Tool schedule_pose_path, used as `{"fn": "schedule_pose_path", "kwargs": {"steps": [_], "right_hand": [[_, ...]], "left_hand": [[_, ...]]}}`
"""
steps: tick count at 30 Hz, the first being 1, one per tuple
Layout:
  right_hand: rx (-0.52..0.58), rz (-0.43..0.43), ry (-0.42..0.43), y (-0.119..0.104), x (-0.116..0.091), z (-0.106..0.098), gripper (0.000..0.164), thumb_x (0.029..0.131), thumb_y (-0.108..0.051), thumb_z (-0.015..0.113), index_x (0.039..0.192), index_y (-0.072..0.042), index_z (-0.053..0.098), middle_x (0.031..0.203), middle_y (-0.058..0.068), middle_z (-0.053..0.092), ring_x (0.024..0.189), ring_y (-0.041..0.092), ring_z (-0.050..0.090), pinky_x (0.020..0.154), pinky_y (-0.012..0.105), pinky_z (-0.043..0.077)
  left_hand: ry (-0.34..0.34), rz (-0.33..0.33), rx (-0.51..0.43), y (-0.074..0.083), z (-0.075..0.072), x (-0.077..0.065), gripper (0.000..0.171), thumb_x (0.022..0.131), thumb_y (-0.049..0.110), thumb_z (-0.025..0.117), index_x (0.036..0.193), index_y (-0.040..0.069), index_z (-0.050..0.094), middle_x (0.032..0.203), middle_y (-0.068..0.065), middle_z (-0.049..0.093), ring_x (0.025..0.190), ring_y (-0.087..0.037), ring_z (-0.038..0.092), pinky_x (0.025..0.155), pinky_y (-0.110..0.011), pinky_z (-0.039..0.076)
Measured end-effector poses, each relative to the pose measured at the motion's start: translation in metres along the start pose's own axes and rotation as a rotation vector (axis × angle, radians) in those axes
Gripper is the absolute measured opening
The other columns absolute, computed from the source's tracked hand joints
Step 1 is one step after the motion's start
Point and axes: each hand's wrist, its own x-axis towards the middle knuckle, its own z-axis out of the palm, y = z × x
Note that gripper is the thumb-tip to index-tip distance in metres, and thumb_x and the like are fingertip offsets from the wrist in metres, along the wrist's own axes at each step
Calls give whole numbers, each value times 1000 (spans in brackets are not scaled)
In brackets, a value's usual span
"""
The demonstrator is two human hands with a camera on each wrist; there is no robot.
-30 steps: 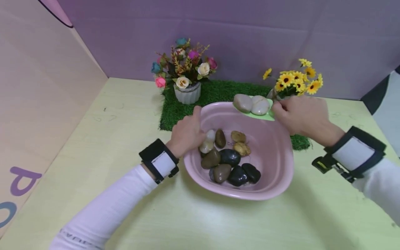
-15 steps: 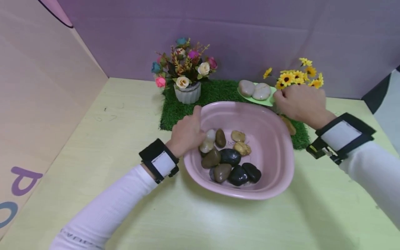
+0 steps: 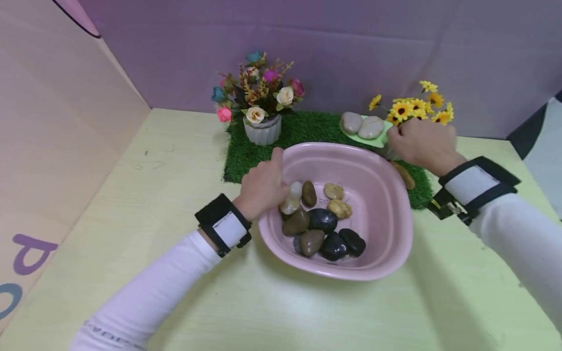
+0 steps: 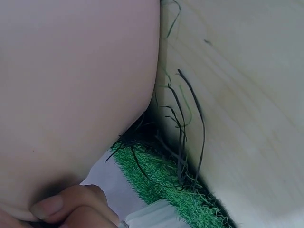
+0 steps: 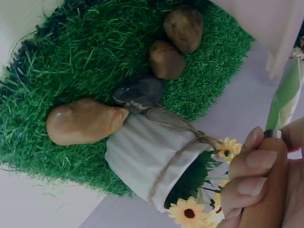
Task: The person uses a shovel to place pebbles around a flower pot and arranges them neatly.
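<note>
My left hand grips the left rim of a pink plastic basin; in the left wrist view its fingers curl at the basin's underside. Brown, black, whitish and yellowish stones lie in the basin, among them a black stone. My right hand holds a small garden trowel by its wooden handle. Two pale stones rest side by side on its green blade, beyond the basin's far rim and over the grass mat.
A pot of mixed flowers stands behind the basin on the left. Yellow flowers in a white pot stand near my right hand. Around that pot, several stones, including a tan one, lie on the mat. A purple backdrop rises behind.
My right hand has carried the trowel and its two stones from over the basin's far rim away toward the back, then slightly right. My left hand has stayed on the rim.
</note>
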Motion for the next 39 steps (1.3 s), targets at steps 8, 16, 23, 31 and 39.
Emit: {"fn": "schedule_pose_path", "kwargs": {"steps": [8, 16, 23, 31, 39], "right_hand": [[0, -60, -48, 7, -2, 10, 59, 102, -38, 18, 51, -16, 37, 47, -2, 30, 44, 15, 30, 45, 28, 22], [43, -52, -206, 8, 1, 20, 82, 102, -51, 6, 62, -7, 62, 57, 14, 62, 61, 29, 63, 49, 38, 45], [81, -65, -244, 13, 4, 28, 85, 103, -50, 6, 57, -5, 62, 53, 14, 59, 57, 31, 61, 49, 37, 44], [70, -111, -276, 24, 3, 37, 73, 105, -45, 9, 64, -9, 58, 60, 12, 62, 59, 29, 60, 52, 39, 44], [25, -95, -281, 30, 4, 48, 64, 106, -41, 13, 64, -11, 51, 60, 9, 53, 62, 29, 59, 53, 41, 43]], "left_hand": [[2, -6, 4, 0, 0, -1, 59, 84, 11, 63, 136, 10, 36, 95, -18, 67, 69, -32, 66, 47, -36, 49], [-5, -7, -4, 0, -1, -1, 60, 84, 10, 62, 138, 10, 34, 96, -18, 67, 68, -31, 66, 47, -35, 49], [-1, -3, -12, 0, -1, -1, 61, 83, 10, 63, 138, 10, 34, 97, -18, 67, 69, -30, 67, 47, -35, 49], [3, 1, -10, 0, -1, -1, 59, 84, 10, 62, 136, 9, 35, 95, -17, 67, 68, -30, 66, 47, -35, 49], [3, 8, -21, -1, 0, -1, 59, 83, 10, 62, 136, 9, 36, 95, -16, 67, 69, -29, 66, 47, -34, 49]]}}
